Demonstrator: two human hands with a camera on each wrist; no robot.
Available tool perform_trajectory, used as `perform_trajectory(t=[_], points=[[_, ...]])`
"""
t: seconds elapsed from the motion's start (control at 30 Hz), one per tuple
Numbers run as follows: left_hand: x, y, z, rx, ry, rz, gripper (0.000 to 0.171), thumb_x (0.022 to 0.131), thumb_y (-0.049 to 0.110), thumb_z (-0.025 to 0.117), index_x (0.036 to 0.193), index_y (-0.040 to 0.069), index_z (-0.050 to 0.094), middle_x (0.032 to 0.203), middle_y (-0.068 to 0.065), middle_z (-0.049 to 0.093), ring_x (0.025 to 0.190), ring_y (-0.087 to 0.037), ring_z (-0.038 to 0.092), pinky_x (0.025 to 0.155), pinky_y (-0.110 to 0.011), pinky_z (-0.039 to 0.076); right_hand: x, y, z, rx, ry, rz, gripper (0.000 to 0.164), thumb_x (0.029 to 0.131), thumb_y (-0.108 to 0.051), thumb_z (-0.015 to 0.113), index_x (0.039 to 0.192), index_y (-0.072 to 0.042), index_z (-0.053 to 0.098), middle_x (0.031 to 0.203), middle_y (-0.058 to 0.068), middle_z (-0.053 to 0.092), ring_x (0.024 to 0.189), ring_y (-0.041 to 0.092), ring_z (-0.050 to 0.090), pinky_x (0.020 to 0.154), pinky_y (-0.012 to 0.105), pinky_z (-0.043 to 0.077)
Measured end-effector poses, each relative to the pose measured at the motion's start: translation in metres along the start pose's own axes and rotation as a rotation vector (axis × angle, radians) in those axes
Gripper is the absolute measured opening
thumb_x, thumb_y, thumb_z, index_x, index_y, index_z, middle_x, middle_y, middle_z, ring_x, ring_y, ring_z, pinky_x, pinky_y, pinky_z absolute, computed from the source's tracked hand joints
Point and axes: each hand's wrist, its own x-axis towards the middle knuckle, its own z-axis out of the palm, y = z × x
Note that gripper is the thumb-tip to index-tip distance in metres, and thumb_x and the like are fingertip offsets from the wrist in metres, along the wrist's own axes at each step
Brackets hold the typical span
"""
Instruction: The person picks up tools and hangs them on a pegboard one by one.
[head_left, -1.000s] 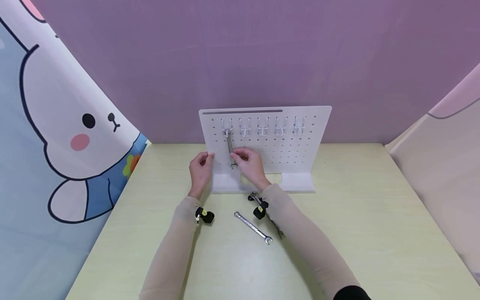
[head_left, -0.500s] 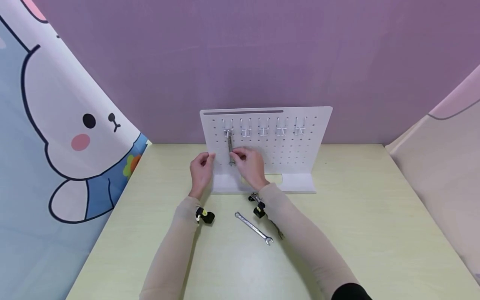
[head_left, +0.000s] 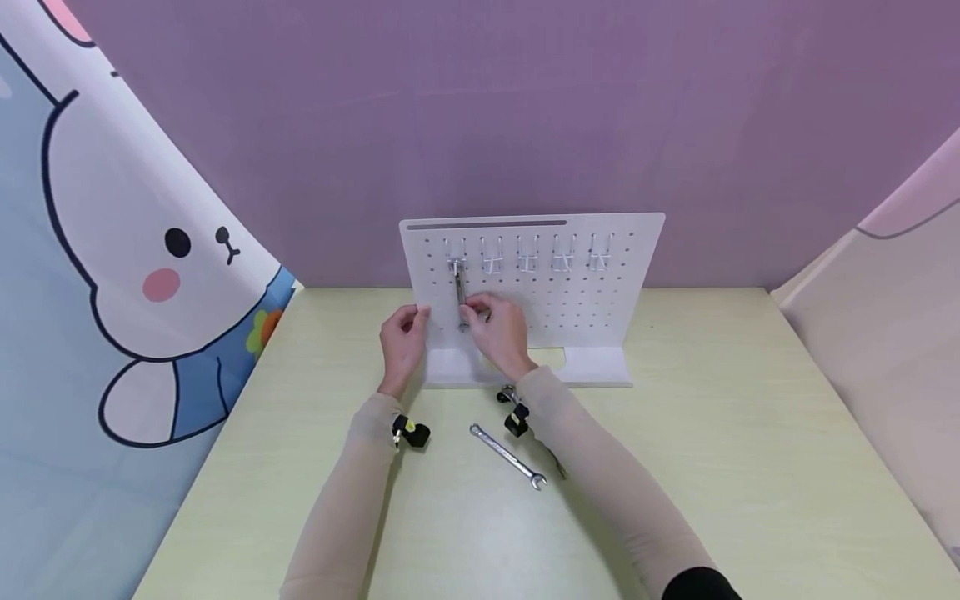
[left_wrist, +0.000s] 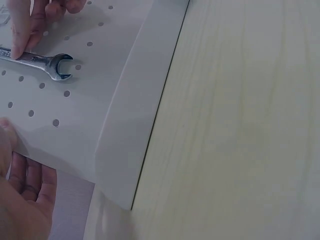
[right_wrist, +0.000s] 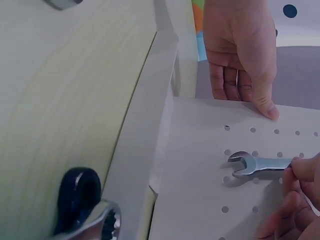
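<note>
Held wrench (head_left: 460,287): in front of the left part of the white pegboard (head_left: 570,304), long axis near-vertical, upper end at the leftmost hook (head_left: 462,247), forked end down.
Right hand (head_left: 501,335): nearer; fingers pinch the lower shank from its right, beneath that hook.
Left hand (head_left: 402,342): grips the pegboard's left edge, thumb in front.
Hard to make out: whether the upper end sits on the hook; a tool (head_left: 512,393) on the desk (head_left: 750,417), partly covered by the right sleeve (head_left: 600,450).

Right-hand fingers (right_wrist: 304,169) hide part of the held wrench (right_wrist: 267,164). The right wrist view's bottom edge cuts off a ring-ended wrench (right_wrist: 98,218).
</note>
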Motion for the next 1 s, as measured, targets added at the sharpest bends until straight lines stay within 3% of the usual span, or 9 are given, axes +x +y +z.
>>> perform_trajectory(t=[0.23, 0.57, 1.0], points=[[-0.001, 0.001, 0.001, -0.012, 0.001, 0.001, 0.025, 0.105, 0.025, 0.07, 0.112, 0.002, 0.076, 0.096, -0.01, 0.07, 0.084, -0.015, 0.057, 0.072, -0.022, 0.045, 0.001, 0.001, -0.003, 0.004, -0.011, 0.005, 0.02, 0.101, -0.028, 0.075, 0.113, -0.013, 0.08, 0.099, 0.001, 0.079, 0.084, 0.015, 0.069, 0.073, 0.027, 0.052], [-0.001, -0.001, 0.002, -0.01, 0.017, 0.013, 0.025, 0.104, 0.025, 0.071, 0.111, 0.001, 0.077, 0.096, -0.011, 0.072, 0.083, -0.014, 0.057, 0.073, -0.021, 0.046, 0.004, 0.005, -0.009, 0.041, -0.061, -0.001, 0.019, 0.101, -0.027, 0.075, 0.111, -0.012, 0.081, 0.089, 0.002, 0.077, 0.074, 0.013, 0.065, 0.064, 0.023, 0.05], [-0.002, 0.0, 0.0, -0.019, 0.001, 0.017, 0.025, 0.104, 0.025, 0.071, 0.111, 0.001, 0.076, 0.097, -0.011, 0.071, 0.085, -0.016, 0.058, 0.074, -0.022, 0.045, 0.001, 0.014, -0.015, 0.078, -0.081, -0.029, 0.016, 0.099, -0.022, 0.075, 0.108, -0.009, 0.08, 0.09, 0.004, 0.077, 0.078, 0.015, 0.066, 0.073, 0.026, 0.053]])
